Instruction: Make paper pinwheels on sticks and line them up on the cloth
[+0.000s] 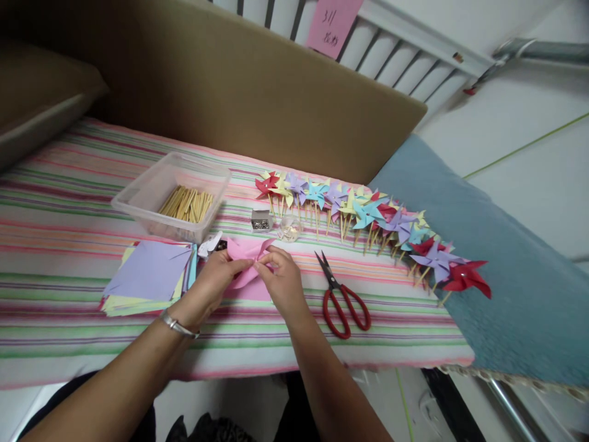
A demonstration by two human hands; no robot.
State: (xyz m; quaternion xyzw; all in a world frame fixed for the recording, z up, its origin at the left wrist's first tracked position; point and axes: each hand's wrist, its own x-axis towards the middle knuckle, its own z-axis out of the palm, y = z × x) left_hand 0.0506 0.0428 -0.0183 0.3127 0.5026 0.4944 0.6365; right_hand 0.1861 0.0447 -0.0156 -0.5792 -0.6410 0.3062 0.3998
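Note:
Between my two hands is a pink paper pinwheel [246,247], its corners folded in toward the middle. My left hand [219,273] grips it from the left, the thumb pressed near its centre. From the right, my right hand [281,276] pinches at the same centre; whether a small pin is in those fingertips is too small to tell. Under the pinwheel lies a flat pink sheet [257,291] on the striped cloth. Scissors with red handles [340,298] rest open to the right of my right hand. A stack of coloured paper squares [145,273] lies left of my left hand.
A clear plastic tub [133,197] holds many short wooden sticks [188,204]. Beyond my hands stand a small box of metal bits [261,221] and a round clear container [289,228]. Finished pinwheels [368,213] line the right side. A cardboard panel [257,92] borders the back.

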